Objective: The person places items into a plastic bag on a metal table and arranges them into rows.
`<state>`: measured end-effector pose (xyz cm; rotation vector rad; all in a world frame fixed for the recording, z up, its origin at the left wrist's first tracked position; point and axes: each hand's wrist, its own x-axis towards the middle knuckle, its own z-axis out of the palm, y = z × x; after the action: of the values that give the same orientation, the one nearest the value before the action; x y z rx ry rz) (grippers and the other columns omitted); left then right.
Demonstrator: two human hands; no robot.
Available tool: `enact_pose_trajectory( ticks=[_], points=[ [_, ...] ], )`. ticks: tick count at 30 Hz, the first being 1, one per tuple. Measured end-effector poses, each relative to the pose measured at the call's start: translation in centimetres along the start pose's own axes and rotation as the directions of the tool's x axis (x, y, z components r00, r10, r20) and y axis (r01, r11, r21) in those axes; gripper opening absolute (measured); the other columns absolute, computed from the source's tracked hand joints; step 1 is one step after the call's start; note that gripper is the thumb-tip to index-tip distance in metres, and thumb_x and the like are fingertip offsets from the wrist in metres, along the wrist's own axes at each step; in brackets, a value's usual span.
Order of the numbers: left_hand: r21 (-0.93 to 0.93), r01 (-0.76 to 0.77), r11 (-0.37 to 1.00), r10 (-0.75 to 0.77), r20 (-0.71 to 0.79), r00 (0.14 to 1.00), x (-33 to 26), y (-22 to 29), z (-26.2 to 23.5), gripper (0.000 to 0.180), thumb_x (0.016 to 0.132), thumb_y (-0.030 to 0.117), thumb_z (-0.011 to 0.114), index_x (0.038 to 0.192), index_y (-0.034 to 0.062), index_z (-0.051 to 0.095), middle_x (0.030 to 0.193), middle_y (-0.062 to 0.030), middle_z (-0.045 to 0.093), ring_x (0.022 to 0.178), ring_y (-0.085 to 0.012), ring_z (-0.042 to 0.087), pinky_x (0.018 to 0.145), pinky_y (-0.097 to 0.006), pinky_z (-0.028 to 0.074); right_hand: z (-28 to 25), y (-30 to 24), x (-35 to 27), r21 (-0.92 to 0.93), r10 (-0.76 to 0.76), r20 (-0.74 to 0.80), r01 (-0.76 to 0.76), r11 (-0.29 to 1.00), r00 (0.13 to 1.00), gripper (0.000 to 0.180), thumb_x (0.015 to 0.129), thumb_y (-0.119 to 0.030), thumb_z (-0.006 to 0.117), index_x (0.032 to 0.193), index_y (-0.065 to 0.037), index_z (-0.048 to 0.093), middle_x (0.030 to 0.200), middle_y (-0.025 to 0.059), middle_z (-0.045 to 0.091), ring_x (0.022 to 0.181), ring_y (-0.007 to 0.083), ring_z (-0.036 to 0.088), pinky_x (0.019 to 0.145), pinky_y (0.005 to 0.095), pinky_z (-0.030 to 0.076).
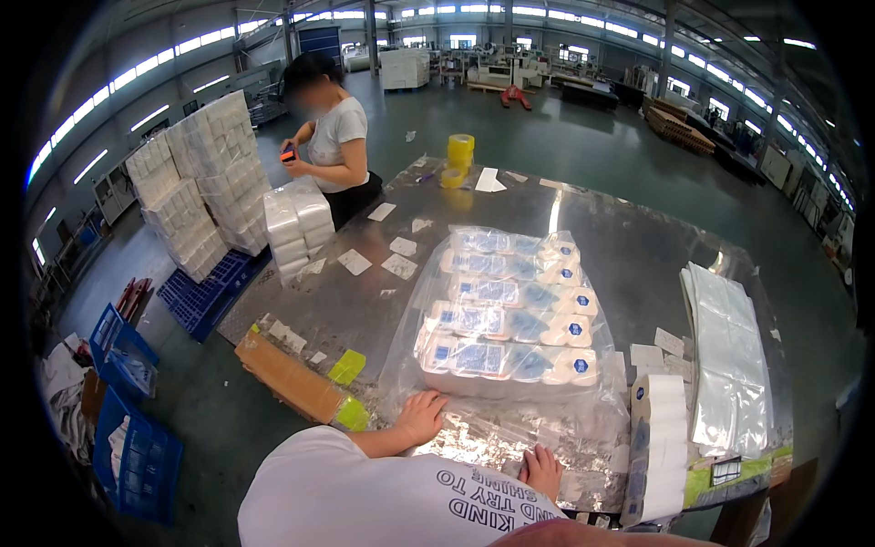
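A clear plastic bag [401, 351] lies on the metal-topped table with several long packs of toilet rolls [510, 319] inside, stacked in rows. At the bag's near left corner my left hand [421, 418] has its fingers bent onto the film, close to the nearest pack. My right hand [542, 471] is nearer my body, its fingers closed on the loose film at the bag's near end. Right of the bag, one more long roll pack [658, 447] sits by the table's near edge.
A pile of flat plastic bags [726, 360] lies at the table's right. Yellow tape rolls [458, 159] and paper scraps [399, 266] are on the table [365, 305]. A co-worker [339, 137] stands at the far left beside wrapped stacks [219, 169]. Blue crates [137, 460] are at the left.
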<state>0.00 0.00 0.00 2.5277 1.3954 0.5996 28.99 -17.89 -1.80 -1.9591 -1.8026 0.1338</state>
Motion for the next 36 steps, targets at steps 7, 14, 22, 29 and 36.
enact_pose_trajectory(
  ticks=[7, 14, 22, 29, 36],
  points=[
    [0.027, -0.010, 1.000, 0.010, -0.002, 1.000, -0.13, 0.01, -0.19, 0.042, 0.082, 0.018, 0.055, 0.124, 0.0114, 0.056, 0.127, -0.0125, 0.050, 0.122, -0.0295, 0.045, 0.104, -0.043, 0.033, -0.06, -0.31, 0.05, -0.016, -0.017, -0.029, 0.017, 1.000, 0.999, 0.040, 0.078, -0.020, 0.062, 0.117, -0.012, 0.063, 0.133, 0.0134, 0.052, 0.126, 0.0336, 0.045, 0.103, 0.0532, 0.032],
    [-0.007, -0.025, 1.000, 0.025, -0.047, 0.999, -0.06, -0.01, 0.26, 0.041, 0.081, 0.014, 0.056, 0.122, 0.0092, 0.057, 0.125, -0.0129, 0.051, 0.120, -0.0300, 0.046, 0.102, -0.044, 0.035, -0.56, -0.47, 0.41, -0.018, -0.023, -0.025, 0.022, 1.000, 0.999, 0.038, 0.079, -0.017, 0.062, 0.117, -0.012, 0.063, 0.133, 0.0140, 0.052, 0.126, 0.0344, 0.046, 0.103, 0.0530, 0.032],
    [0.001, -0.037, 0.999, 0.037, -0.054, 0.998, 0.14, 0.06, 0.14, 0.041, 0.080, 0.013, 0.057, 0.121, 0.0090, 0.058, 0.123, -0.0124, 0.051, 0.119, -0.0302, 0.047, 0.101, -0.044, 0.036, -0.26, -0.14, 0.33, -0.005, -0.028, -0.027, 0.028, 1.000, 0.999, 0.039, 0.079, -0.017, 0.061, 0.118, -0.012, 0.062, 0.134, 0.0139, 0.051, 0.126, 0.0346, 0.045, 0.103, 0.0524, 0.032],
    [0.009, -0.023, 1.000, 0.023, -0.037, 0.999, 0.17, 0.34, 0.00, 0.041, 0.081, 0.015, 0.057, 0.121, 0.0100, 0.058, 0.124, -0.0117, 0.050, 0.119, -0.0296, 0.046, 0.102, -0.044, 0.035, -0.65, -0.31, 0.38, -0.012, -0.022, -0.016, 0.022, 1.000, 1.000, 0.039, 0.079, -0.017, 0.061, 0.118, -0.011, 0.062, 0.135, 0.0137, 0.050, 0.128, 0.0341, 0.043, 0.104, 0.0517, 0.031],
    [0.035, -0.014, 0.999, 0.015, -0.039, 0.999, 0.30, 0.46, -0.22, 0.040, 0.082, 0.016, 0.056, 0.122, 0.0101, 0.058, 0.124, -0.0115, 0.051, 0.120, -0.0288, 0.046, 0.103, -0.043, 0.034, -0.35, -0.38, 0.31, 0.007, -0.004, -0.016, 0.004, 1.000, 1.000, 0.038, 0.080, -0.017, 0.060, 0.118, -0.010, 0.062, 0.136, 0.0132, 0.050, 0.129, 0.0336, 0.042, 0.106, 0.0520, 0.030]
  ],
)
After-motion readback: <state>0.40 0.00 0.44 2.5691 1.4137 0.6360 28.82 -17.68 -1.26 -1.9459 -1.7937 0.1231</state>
